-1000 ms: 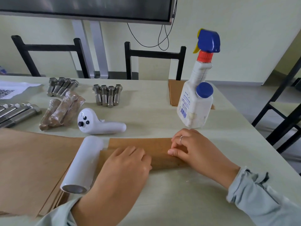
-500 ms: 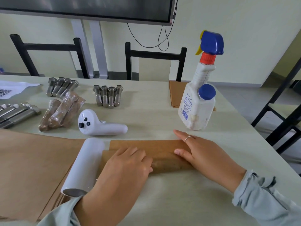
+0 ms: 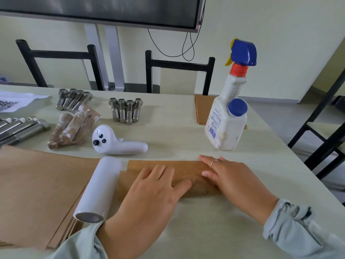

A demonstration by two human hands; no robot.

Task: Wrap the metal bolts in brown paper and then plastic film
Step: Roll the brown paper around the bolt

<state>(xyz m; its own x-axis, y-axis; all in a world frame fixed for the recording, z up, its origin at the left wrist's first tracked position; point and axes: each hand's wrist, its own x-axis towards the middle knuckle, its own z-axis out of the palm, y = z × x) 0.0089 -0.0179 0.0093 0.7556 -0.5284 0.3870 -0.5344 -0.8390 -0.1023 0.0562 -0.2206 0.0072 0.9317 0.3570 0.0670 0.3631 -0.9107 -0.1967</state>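
1. Head view is filled by a pale table [image 3: 186, 131], on which everything listed below is found.
2. A stack of brown paper sheets [image 3: 37, 182] is spread just left of the film roll.
3. A spray bottle [image 3: 226, 116] is stood upright, behind and to the right of the film roll.
4. The left hand [image 3: 149, 193] is laid flat, fingers straight, on a brown paper roll [image 3: 186, 174] just right of the film roll; nothing is gripped.
5. The right hand [image 3: 235, 176] is pressed flat on the same paper roll's right end, fingers extended, a ring worn on one finger.
6. The white film roll [image 3: 99, 187] is laid across the sheets' right edge.
7. A white controller [image 3: 115, 143] is seen just behind the film roll.
8. Wrapped bundles [image 3: 72, 126] are placed behind and left of the film roll.
9. Bare metal bolts [image 3: 127, 111] are lined up in groups farther behind the film roll; whether bolts are inside the paper roll cannot be told.
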